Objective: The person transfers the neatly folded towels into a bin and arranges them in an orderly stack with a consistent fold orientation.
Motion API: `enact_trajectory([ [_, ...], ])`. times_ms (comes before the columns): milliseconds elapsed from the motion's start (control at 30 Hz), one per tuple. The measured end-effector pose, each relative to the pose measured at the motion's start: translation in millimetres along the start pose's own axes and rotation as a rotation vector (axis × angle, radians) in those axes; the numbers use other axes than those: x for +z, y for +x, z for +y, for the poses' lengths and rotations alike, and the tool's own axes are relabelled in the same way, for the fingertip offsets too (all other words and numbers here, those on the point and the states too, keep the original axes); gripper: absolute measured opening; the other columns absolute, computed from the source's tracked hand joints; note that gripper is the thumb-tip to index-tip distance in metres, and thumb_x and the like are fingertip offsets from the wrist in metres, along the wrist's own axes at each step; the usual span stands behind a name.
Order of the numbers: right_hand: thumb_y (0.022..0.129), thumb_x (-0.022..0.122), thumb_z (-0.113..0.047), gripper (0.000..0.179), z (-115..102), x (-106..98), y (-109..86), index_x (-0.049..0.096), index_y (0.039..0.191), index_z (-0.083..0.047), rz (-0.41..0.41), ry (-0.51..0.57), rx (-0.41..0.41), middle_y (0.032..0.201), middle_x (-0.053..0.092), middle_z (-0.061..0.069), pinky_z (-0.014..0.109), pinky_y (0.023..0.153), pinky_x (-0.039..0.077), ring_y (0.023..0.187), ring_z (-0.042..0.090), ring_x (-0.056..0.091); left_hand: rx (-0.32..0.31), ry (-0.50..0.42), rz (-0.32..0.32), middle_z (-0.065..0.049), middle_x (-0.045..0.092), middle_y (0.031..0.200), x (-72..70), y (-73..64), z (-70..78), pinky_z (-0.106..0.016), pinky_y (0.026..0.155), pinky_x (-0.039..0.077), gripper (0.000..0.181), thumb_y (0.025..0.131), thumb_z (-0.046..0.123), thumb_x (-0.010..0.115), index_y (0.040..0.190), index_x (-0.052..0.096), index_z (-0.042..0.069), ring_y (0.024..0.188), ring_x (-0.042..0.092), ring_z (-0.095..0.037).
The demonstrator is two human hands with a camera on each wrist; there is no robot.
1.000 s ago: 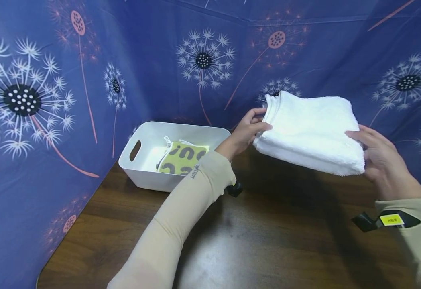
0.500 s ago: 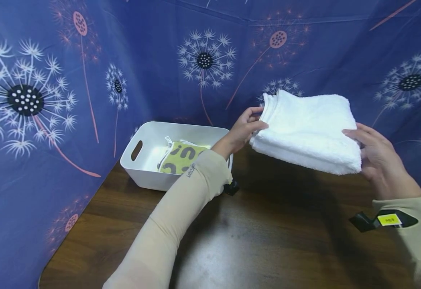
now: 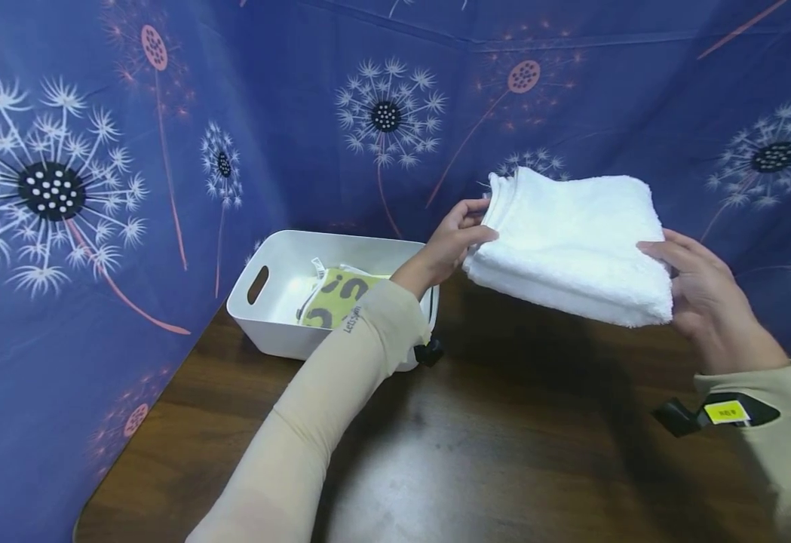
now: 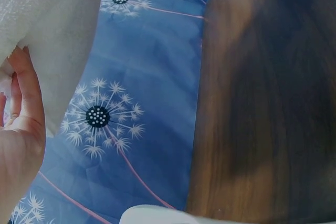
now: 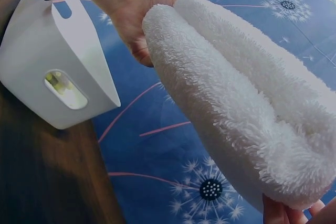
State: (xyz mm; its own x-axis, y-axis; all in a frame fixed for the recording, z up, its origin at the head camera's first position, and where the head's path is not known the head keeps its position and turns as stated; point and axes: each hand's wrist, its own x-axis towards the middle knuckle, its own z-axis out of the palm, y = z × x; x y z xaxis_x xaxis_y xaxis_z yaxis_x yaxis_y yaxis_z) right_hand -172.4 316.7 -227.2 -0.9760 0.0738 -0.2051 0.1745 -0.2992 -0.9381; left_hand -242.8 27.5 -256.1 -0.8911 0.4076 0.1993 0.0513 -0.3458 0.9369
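A folded white towel [image 3: 571, 241] with a fluffy pile is held up above the table between both hands. My left hand [image 3: 451, 243] grips its left edge, thumb on top and fingers beneath. On the opposite side my right hand [image 3: 710, 294] pinches the towel with the thumb over the upper face. Seen from the right wrist, the thick fold of the towel [image 5: 236, 98] fills the middle, and only fingertips of the right hand [image 5: 294, 214] show below it. In the left wrist view the left hand [image 4: 23, 124] reaches under the towel [image 4: 63, 51].
A white plastic bin [image 3: 266, 335] with handle holes stands on the wooden table [image 3: 504, 452], left of the towel. Inside it lies a yellow-green patterned cloth [image 3: 330, 298] with a tag. My left forearm passes in front of the bin. Behind hangs a blue dandelion-print curtain [image 3: 300, 113].
The towel and both hands have shifted slightly to the left in the head view. The hold on the towel looks the same.
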Motion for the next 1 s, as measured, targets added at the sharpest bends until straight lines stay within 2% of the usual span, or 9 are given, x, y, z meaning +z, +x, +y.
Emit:
enact_trajectory([
  [200,0.087,0.066,-0.015,0.043,-1,4,-1.9,0.048,0.123,-0.03,-0.032,-0.009,0.011,0.12,0.039,-0.005,0.031,0.063,0.054,0.08,0.013,0.058,0.002,0.01,-0.001,-0.014,0.051,0.112,-5.4,-4.1,4.3,-0.024,0.08,0.045,0.056,0.084,-0.005,0.052,0.136,0.034,0.0,0.095,0.051,-0.018],
  [367,0.087,0.066,-0.017,0.053,0,9,-2.6,0.041,0.131,-0.03,-0.029,-0.03,0.02,0.119,0.039,-0.006,0.031,0.064,0.054,0.08,0.012,0.057,0.006,0.015,-0.006,-0.014,0.051,0.113,-9.1,-7.8,7.5,-0.025,0.081,0.045,0.056,0.084,-0.005,0.052,0.136,0.034,0.0,0.097,0.051,-0.019],
  [700,0.085,0.068,-0.013,0.043,5,21,-0.1,0.047,0.121,-0.024,-0.04,-0.024,-0.041,0.118,0.04,-0.003,0.028,0.064,0.053,0.086,0.011,0.055,0.009,-0.015,0.013,-0.012,0.05,0.111,-17.4,-13.5,5.5,-0.026,0.08,0.044,0.057,0.082,-0.006,0.052,0.136,0.034,0.0,0.097,0.05,-0.02],
  [1000,0.085,0.067,-0.014,0.046,5,28,0.6,0.042,0.123,-0.025,-0.037,-0.018,-0.021,0.118,0.038,-0.005,0.028,0.066,0.052,0.098,0.013,0.046,0.02,-0.015,0.002,-0.013,0.05,0.114,-23.4,-14.8,8.7,-0.028,0.083,0.044,0.057,0.082,-0.006,0.052,0.136,0.033,0.0,0.1,0.05,-0.02],
])
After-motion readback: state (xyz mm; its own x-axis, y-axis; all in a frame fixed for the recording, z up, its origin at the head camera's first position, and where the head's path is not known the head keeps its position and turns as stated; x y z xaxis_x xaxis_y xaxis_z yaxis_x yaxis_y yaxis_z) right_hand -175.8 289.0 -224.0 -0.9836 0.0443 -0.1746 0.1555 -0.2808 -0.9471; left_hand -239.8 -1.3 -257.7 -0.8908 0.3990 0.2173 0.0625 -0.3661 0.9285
